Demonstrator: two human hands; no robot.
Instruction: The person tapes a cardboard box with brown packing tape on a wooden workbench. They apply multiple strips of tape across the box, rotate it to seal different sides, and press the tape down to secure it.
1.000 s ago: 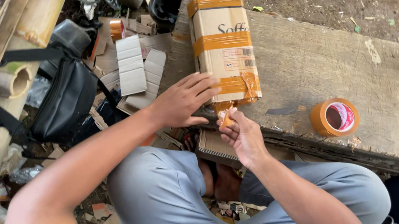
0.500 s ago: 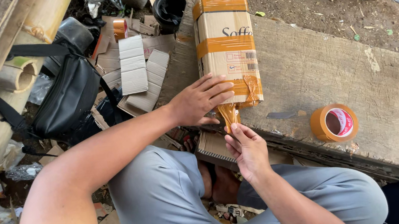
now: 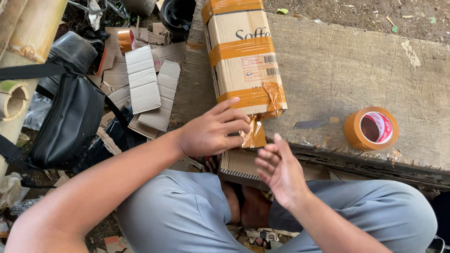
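While your left hand (image 3: 211, 133) pinches the loose brown tape end (image 3: 253, 134) on the taped cardboard box (image 3: 241, 53) at the wooden table's (image 3: 430, 86) near edge, your right hand (image 3: 279, 169) hovers released, fingers spread, just below. A tape roll (image 3: 371, 128) sits near that edge too.

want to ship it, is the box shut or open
Shut: box lies flat on the plank, flaps closed, tape bands across it; near end under left hand unclear.

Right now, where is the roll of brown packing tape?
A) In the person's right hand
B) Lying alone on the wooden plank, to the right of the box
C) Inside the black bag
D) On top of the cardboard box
B: the roll of brown packing tape lies flat on the wooden plank, clear of the cardboard box and untouched by either hand.
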